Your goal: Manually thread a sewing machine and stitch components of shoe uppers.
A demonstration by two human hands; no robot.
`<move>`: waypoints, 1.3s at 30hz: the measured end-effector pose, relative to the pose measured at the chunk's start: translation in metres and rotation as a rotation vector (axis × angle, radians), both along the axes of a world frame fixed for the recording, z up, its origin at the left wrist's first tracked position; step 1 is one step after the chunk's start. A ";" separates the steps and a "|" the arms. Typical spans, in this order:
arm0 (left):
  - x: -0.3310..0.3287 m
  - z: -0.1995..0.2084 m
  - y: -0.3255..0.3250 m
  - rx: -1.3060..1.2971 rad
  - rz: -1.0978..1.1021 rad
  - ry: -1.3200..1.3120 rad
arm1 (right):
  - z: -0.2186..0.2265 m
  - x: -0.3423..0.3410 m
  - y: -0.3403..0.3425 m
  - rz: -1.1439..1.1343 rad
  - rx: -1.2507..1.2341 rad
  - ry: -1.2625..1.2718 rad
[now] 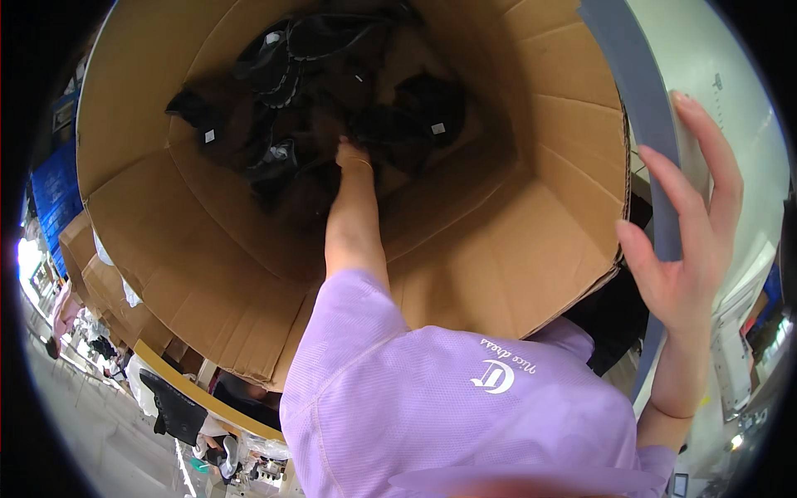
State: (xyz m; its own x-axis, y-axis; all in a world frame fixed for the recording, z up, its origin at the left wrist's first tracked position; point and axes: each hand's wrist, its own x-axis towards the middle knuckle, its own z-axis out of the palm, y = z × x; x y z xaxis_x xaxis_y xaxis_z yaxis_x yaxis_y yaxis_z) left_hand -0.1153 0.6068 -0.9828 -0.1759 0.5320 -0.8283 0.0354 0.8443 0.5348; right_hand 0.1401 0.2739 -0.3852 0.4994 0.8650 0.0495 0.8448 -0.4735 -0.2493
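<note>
My left arm reaches deep into a large cardboard box [498,282]. Down there my left hand [353,155] is closed at a black cloth piece [390,126]; its fingertips are partly lost in the dark material. Around it lie more black cloth pieces, one with a scalloped edge [286,66], and several carry small white tags [209,135]. To the right, outside the box, my right hand [693,232] is open with fingers spread, beside the grey edge [656,108] of a pale green tabletop. Nothing is in it.
The box walls rise all around my left arm, with the rim close to my body. A pale green table surface [730,50] flanks the right side. At lower left are a yellow edge [212,398], a black item [173,408] and blue containers [58,195].
</note>
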 end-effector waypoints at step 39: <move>0.128 0.617 -0.092 2.042 -1.410 -0.416 | 0.019 -0.026 -0.011 -0.015 0.511 -0.002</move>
